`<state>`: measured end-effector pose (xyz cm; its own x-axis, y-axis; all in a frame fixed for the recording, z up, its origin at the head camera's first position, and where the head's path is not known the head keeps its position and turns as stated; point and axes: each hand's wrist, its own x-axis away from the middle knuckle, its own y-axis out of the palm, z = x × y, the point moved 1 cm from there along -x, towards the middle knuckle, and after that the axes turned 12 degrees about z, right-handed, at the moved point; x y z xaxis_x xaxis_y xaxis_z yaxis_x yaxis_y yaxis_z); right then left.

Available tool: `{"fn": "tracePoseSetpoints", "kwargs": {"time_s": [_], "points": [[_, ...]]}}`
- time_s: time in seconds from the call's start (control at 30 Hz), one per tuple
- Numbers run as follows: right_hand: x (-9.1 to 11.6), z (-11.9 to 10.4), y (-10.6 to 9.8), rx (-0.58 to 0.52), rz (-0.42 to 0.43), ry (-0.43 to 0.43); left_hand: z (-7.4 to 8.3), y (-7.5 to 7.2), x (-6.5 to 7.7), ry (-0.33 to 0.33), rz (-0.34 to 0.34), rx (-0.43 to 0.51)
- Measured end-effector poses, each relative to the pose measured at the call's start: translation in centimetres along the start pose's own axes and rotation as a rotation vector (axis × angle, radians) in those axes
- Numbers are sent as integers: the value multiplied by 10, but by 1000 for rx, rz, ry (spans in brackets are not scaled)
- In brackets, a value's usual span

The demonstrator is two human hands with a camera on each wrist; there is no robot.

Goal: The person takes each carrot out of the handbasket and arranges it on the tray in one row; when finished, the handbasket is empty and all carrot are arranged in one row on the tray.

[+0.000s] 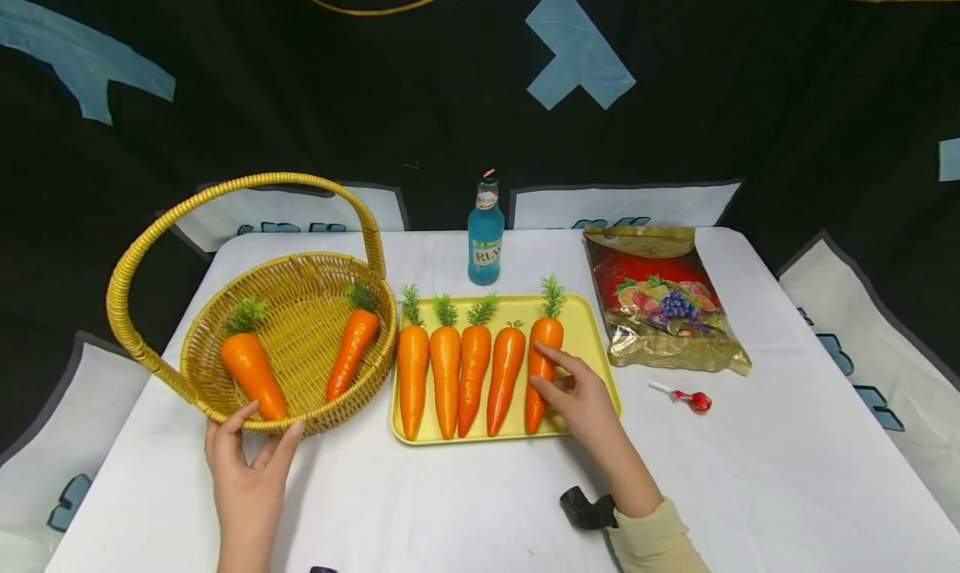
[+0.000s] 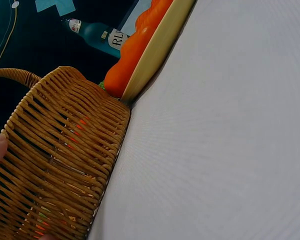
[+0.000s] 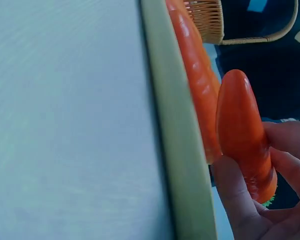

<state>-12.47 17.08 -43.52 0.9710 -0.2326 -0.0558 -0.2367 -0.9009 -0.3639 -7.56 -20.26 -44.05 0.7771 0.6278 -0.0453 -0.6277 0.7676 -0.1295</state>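
My right hand (image 1: pixel 581 398) pinches an orange toy carrot (image 1: pixel 546 339) at the right end of the row on the yellow tray (image 1: pixel 592 339). In the right wrist view, thumb and fingers (image 3: pixel 232 182) lie on opposite sides of this carrot (image 3: pixel 240 120). At the left, my left hand (image 1: pixel 250 469) grips the near rim of a yellow wicker basket (image 1: pixel 288 306) with its fingertips. Inside the basket lie two carrots, a thick one (image 1: pixel 255 373) and a slimmer one (image 1: pixel 352 352). Several more carrots (image 1: pixel 446 373) line the tray, green tops pointing away.
Behind the tray stands a blue bottle (image 1: pixel 486 239). To the right lie a gold and red fruit-print bag (image 1: pixel 667 302) and a red lollipop (image 1: pixel 693 401). The basket's tall handle (image 1: pixel 120 298) arches over it. White cloth (image 1: pixel 450 506) covers the table.
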Motion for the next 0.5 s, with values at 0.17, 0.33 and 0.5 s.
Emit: {"fn": "tracePoseSetpoints", "kwargs": {"time_s": [0.17, 0.33, 0.5], "points": [[-1, 5, 2, 104, 4, -11, -2, 0, 0, 6, 2, -24], [-1, 6, 5, 152, 9, -14, -3, 0, -1, 7, -3, -48], [-3, 5, 9, 216, -1, -56, -3, 0, -1, 23, -4, -43]]}}
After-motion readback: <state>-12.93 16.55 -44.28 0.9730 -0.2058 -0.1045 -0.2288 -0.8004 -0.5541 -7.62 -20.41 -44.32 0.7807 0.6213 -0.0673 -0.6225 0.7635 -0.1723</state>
